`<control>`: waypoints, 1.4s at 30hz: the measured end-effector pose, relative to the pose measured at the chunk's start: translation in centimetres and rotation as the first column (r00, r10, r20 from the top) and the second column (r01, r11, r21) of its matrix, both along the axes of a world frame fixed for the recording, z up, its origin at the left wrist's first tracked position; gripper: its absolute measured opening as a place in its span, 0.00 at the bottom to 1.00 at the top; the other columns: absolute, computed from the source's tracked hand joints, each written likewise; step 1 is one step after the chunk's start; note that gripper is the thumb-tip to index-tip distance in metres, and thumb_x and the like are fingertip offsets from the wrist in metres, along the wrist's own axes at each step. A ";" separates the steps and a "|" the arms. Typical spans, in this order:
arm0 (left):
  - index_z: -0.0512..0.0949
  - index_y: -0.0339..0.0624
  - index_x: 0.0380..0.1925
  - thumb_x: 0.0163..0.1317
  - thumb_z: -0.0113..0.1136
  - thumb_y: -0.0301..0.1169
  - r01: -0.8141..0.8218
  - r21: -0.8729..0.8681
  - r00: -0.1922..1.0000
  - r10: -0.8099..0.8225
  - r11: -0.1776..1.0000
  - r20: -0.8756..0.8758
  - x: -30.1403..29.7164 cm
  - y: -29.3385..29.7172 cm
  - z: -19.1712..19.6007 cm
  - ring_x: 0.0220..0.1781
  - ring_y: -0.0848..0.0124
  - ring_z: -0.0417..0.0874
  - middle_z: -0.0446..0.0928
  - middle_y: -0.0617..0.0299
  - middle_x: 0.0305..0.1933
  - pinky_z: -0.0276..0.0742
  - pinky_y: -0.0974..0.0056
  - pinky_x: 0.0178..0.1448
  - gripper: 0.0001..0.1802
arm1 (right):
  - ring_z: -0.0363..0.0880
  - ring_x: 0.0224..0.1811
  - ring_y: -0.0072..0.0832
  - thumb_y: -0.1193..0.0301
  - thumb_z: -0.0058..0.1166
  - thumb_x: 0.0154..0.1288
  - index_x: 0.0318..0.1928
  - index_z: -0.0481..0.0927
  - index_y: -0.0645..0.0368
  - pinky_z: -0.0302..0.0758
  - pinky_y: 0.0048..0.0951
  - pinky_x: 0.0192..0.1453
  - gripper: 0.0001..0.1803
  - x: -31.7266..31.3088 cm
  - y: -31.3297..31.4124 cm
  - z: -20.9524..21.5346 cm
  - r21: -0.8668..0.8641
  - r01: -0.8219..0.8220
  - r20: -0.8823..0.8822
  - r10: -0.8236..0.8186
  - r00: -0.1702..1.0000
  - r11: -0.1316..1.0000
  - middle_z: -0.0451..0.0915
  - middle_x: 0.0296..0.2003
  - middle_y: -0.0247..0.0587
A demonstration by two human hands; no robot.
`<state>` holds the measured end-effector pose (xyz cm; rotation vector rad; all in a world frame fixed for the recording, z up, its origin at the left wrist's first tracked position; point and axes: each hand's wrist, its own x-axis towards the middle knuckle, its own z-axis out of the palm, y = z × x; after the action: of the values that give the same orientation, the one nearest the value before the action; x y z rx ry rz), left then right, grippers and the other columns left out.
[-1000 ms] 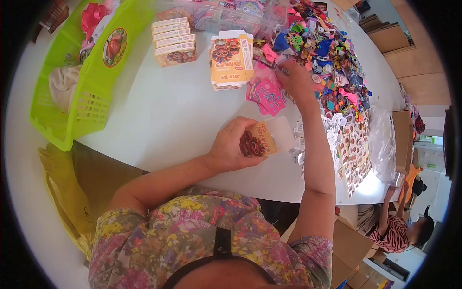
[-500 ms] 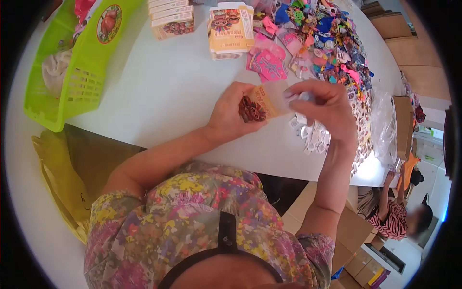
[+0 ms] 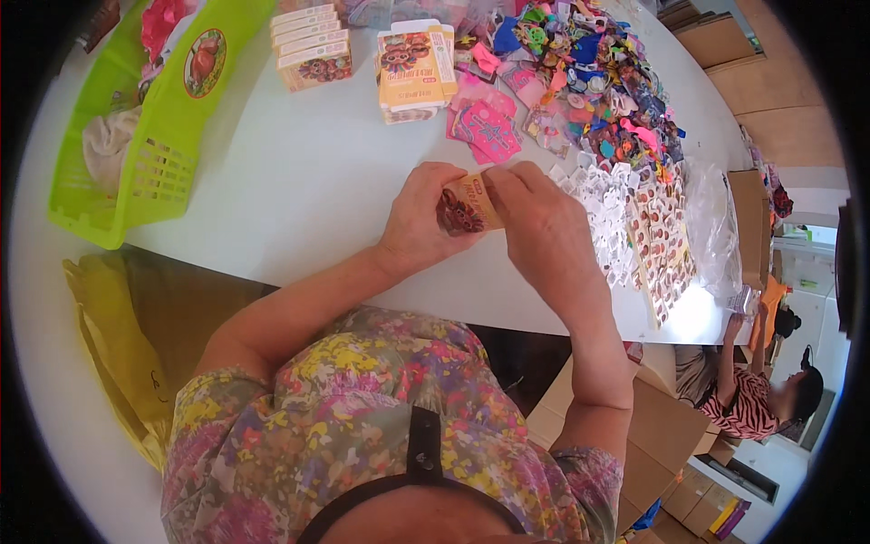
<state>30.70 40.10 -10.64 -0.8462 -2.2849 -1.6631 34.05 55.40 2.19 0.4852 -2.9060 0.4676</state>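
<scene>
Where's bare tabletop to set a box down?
Widest: white table between green basket, box row and left hand. Smaller: strip between right hand and near table edge. Crowded: right side, with trinket pile, white pieces, printed sheets.

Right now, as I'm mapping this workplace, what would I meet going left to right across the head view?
Green basket, row of yellow boxes, left hand, small box, right hand, patterned sheets, clear plastic bag.

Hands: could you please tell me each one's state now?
Left hand: closed around the box.
Right hand: at the box's end; grip hidden.
</scene>
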 end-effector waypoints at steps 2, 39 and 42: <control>0.65 0.41 0.53 0.39 0.79 0.27 0.022 0.037 0.992 -0.026 0.999 0.124 0.1 0.1 -0.1 0.48 0.69 0.76 0.70 0.56 0.48 0.78 0.66 0.47 0.41 | 0.79 0.32 0.47 0.84 0.53 0.56 0.49 0.77 0.57 0.76 0.40 0.33 0.19 0.1 -0.1 0.0 -0.037 0.011 0.011 -0.011 1.000 0.999 0.78 0.39 0.45; 0.68 0.38 0.52 0.39 0.77 0.29 0.064 0.105 0.980 -0.083 0.992 0.182 -0.2 -0.2 1.2 0.49 0.61 0.76 0.70 0.54 0.48 0.76 0.63 0.52 0.38 | 0.72 0.30 0.14 0.72 0.56 0.66 0.39 0.82 0.65 0.70 0.22 0.33 0.07 -8.0 7.2 -8.0 -0.652 0.384 0.323 -0.219 0.921 0.654 0.79 0.28 0.28; 0.68 0.39 0.53 0.39 0.78 0.30 0.098 0.227 0.965 -0.148 0.969 0.214 -0.2 -0.1 1.0 0.53 0.64 0.75 0.70 0.54 0.54 0.76 0.63 0.53 0.39 | 0.73 0.29 0.14 0.74 0.54 0.68 0.41 0.82 0.65 0.71 0.19 0.35 0.07 -7.4 7.3 -7.4 -0.553 0.120 -0.217 -0.282 0.935 0.825 0.78 0.27 0.29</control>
<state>30.47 40.02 -9.67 -0.7983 -2.1742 -2.1199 26.70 62.73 -5.17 0.1360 -2.3598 1.0301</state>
